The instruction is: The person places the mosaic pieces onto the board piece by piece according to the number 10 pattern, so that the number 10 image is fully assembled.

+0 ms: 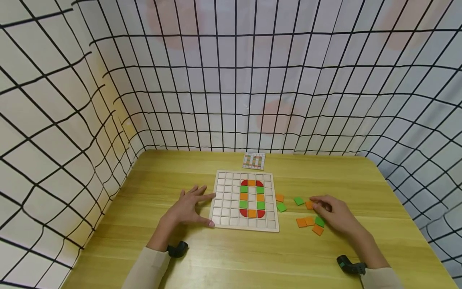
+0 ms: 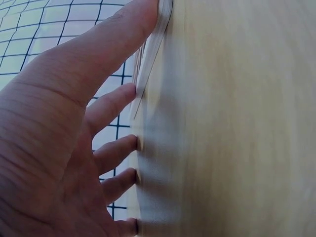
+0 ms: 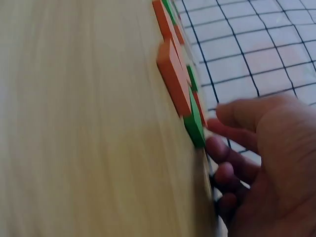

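A white gridded board (image 1: 225, 202) lies on the table, with red, green and orange pieces forming a ring (image 1: 244, 196) on its right half. My left hand (image 1: 185, 206) is spread at the board's left side, its thumb and index finger touching the edge. Those same fingers (image 2: 111, 111) meet the board's thin edge in the left wrist view. On the right, my right hand (image 1: 335, 212) has its thumb and index fingertips at an orange tile (image 1: 309, 205). No firm pinch shows. Beside this hand lie a green tile (image 1: 319, 221) and an orange tile (image 1: 318, 230).
Two orange tiles (image 1: 301, 222) lie side by side nearer the front. Another green tile (image 1: 298, 200) is between hand and board, while an orange tile (image 1: 279, 198) and a green tile (image 1: 281, 207) lie by its right edge. A small pattern card (image 1: 254, 161) is behind the board.
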